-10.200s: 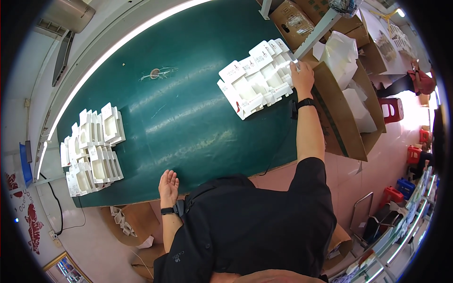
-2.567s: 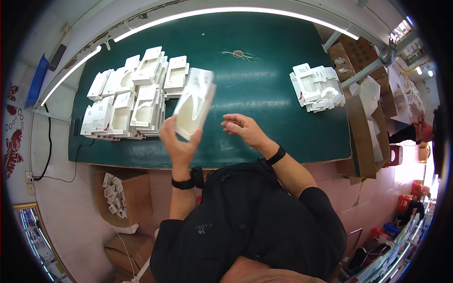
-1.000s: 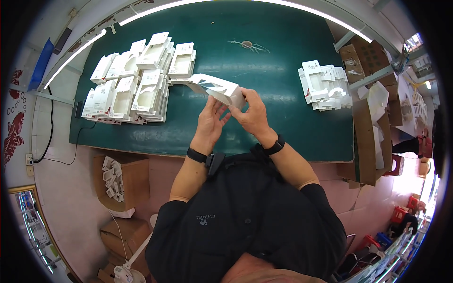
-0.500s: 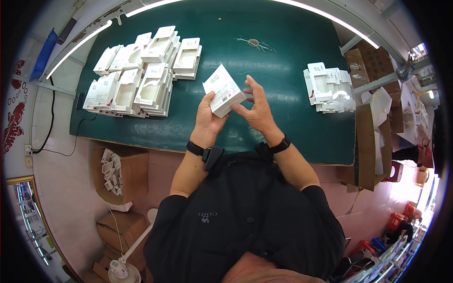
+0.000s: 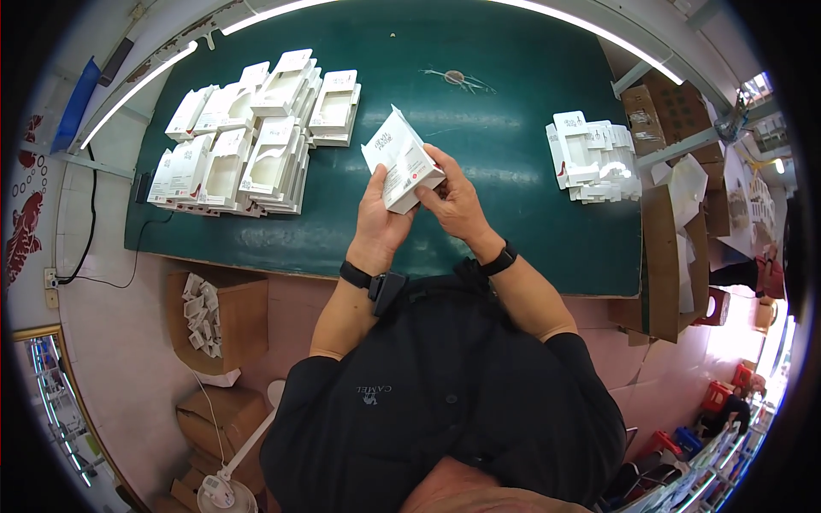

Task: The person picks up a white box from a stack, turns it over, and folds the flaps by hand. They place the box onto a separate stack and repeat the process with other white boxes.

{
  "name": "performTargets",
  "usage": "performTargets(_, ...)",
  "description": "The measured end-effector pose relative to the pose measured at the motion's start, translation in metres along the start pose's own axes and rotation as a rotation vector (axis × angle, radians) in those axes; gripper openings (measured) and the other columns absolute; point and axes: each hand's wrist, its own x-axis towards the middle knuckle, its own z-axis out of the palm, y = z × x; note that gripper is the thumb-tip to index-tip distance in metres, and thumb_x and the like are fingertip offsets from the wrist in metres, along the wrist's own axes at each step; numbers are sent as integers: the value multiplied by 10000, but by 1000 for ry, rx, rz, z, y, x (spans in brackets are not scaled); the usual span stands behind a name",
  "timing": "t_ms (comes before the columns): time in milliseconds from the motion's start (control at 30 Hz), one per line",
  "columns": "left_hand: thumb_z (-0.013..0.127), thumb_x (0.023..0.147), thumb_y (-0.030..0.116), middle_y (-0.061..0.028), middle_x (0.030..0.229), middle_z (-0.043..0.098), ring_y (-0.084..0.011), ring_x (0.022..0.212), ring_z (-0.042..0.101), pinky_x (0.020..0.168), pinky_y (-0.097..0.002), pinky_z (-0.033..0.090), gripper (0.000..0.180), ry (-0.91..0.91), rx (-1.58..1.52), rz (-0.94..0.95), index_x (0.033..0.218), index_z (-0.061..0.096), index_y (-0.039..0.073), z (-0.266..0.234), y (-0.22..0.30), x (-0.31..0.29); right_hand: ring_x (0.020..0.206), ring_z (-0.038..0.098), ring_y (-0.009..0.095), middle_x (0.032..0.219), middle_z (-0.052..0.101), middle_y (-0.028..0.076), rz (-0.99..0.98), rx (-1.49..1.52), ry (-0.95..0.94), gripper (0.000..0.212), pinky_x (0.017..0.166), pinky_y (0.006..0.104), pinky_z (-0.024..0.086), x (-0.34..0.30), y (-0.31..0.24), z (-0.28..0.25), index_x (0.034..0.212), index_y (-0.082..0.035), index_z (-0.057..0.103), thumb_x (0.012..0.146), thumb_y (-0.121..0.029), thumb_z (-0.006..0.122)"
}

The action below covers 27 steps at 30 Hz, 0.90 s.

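A small white carton (image 5: 399, 158) with printed faces is held tilted above the green table, its upper end rising to a point. My left hand (image 5: 381, 214) is closed on its left side, the thumb lying along the printed face. On the other side my right hand (image 5: 456, 198) grips the right edge, with fingers over the upper side and the thumb near the lower end. Fingers behind the carton are hidden. Left of my hands stand stacks of similar white cartons (image 5: 229, 158), some with cut-out windows.
The green table (image 5: 505, 231) spans the area before me. At its right lies an overlapping pile of white cartons (image 5: 594, 158). Farther back is a round brown piece with pale strands (image 5: 455, 77). Cardboard boxes stand below left (image 5: 235, 312) and at the right edge (image 5: 663, 265).
My right hand, spread apart from the carton before, has come in to the left and closed on its right edge. My left hand keeps its hold.
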Motion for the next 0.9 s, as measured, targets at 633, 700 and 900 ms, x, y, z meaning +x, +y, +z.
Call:
performTargets(633, 344, 1083, 387, -84, 1380, 561, -255, 1233, 568, 1017, -430, 458, 470, 54, -19, 29, 1458, 400, 110, -3, -3, 3, 874, 661, 201, 1147, 636, 85, -343, -555, 230, 639, 785, 305, 545, 5, -17, 3, 1355, -66, 532, 756, 6, 743)
performTargets(700, 356, 1082, 381, -85, 1381, 561, -256, 1228, 574, 1004, -427, 466, 466, 58, -19, 47, 1455, 405, 106, -7, -8, 5, 857, 664, 245, 1120, 645, 98, -462, -656, 326, 595, 768, 327, 550, 10, -15, 4, 1290, -61, 568, 729, -13, 759)
performTargets(900, 378, 1079, 368, -87, 1371, 573, -257, 1220, 583, 986, -427, 477, 454, 83, -8, 69, 1437, 426, 92, -12, -15, 4, 855, 669, 267, 1076, 665, 112, -457, -663, 324, 486, 737, 340, 555, 10, -3, -2, 1197, -55, 611, 735, -32, 761)
